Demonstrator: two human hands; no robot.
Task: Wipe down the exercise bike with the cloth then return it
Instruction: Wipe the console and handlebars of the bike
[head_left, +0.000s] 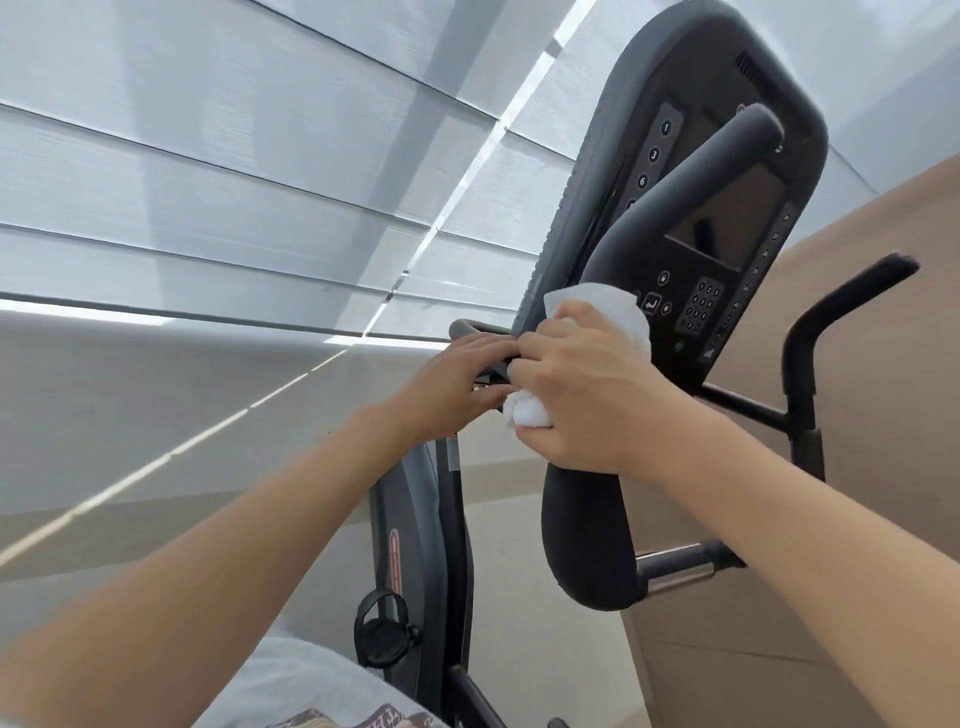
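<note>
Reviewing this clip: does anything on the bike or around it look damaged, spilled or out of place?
Nothing stands out. The right hand holds the white cloth bunched against the handlebar below the console; the left hand rests on the far grip. The tilt comes from the head camera, not the bike.

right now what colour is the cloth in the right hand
White, plain with no pattern. The head view shows the cloth bunched in the right hand against the bike's handlebar.
</note>
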